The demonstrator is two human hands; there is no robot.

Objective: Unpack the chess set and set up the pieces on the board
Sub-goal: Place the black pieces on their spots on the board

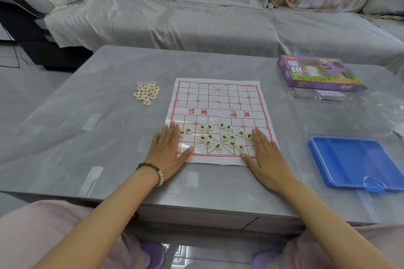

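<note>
On the counter [109, 137] the board [218, 102] lies centre, loose pieces [215, 137] on its near end, a pile of pieces [147, 93] to its left, the box [317, 73] behind the tray [354, 161] to its right.

The board [215, 105] is white with a red grid and red characters. Cream pieces [224, 137] on it bear black characters; the cream heap [147, 93] bears red ones. The box [319, 73] is purple, the tray [354, 161] blue, the worktop [109, 126] mottled grey. The bracelet [153, 167] mixes brown and pale green beads.

Table [105, 142]: board [218, 102], box [317, 72], perhaps tray [354, 159]
</note>
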